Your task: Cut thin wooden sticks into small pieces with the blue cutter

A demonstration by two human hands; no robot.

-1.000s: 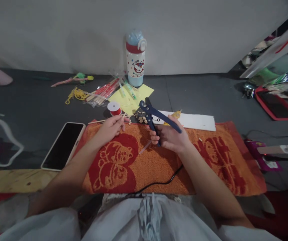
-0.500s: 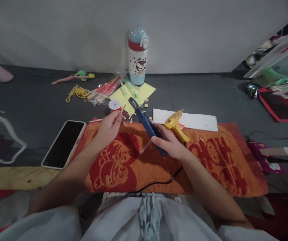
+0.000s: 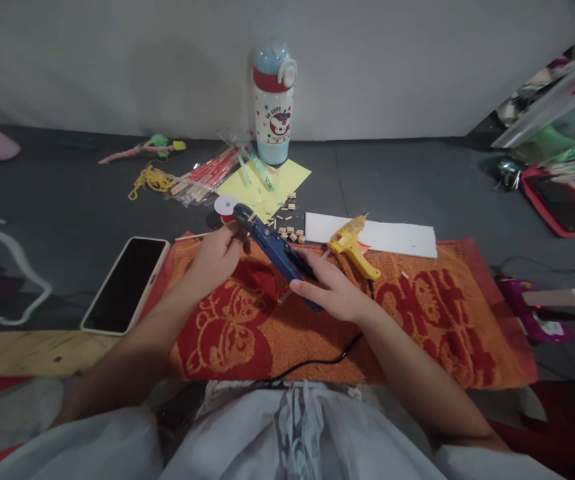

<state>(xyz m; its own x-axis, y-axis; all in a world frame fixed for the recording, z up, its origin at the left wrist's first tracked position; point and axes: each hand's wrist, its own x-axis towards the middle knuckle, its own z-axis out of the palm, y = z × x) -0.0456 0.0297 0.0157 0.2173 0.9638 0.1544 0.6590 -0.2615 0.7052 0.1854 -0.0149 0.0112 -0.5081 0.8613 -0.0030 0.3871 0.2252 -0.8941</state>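
My right hand (image 3: 330, 283) is wrapped round the blue handles of cutting pliers (image 3: 280, 257), their dark head pointing up and left. That head is now at the fingertips of my left hand (image 3: 220, 253). Between the left thumb and fingers is a thin wooden stick (image 3: 251, 217), its end showing by the pliers' jaws; whether the jaws touch it I cannot tell. Below both hands lies an orange and red towel (image 3: 317, 347). Several short cut wooden pieces (image 3: 290, 233) are scattered just beyond the pliers.
A yellow glue gun (image 3: 352, 247) rests partly on a white board (image 3: 402, 240). Behind are yellow paper (image 3: 292, 177), a bottle (image 3: 273, 107), wrapped chopsticks (image 3: 207, 175) and a white spool (image 3: 226, 204). A phone (image 3: 126, 285) lies left; its neighbour is a wooden plank (image 3: 32, 353).
The pliers have moved left and tilted lower, bringing their head from beyond the stick to its end by my left fingers. My left hand has barely moved.
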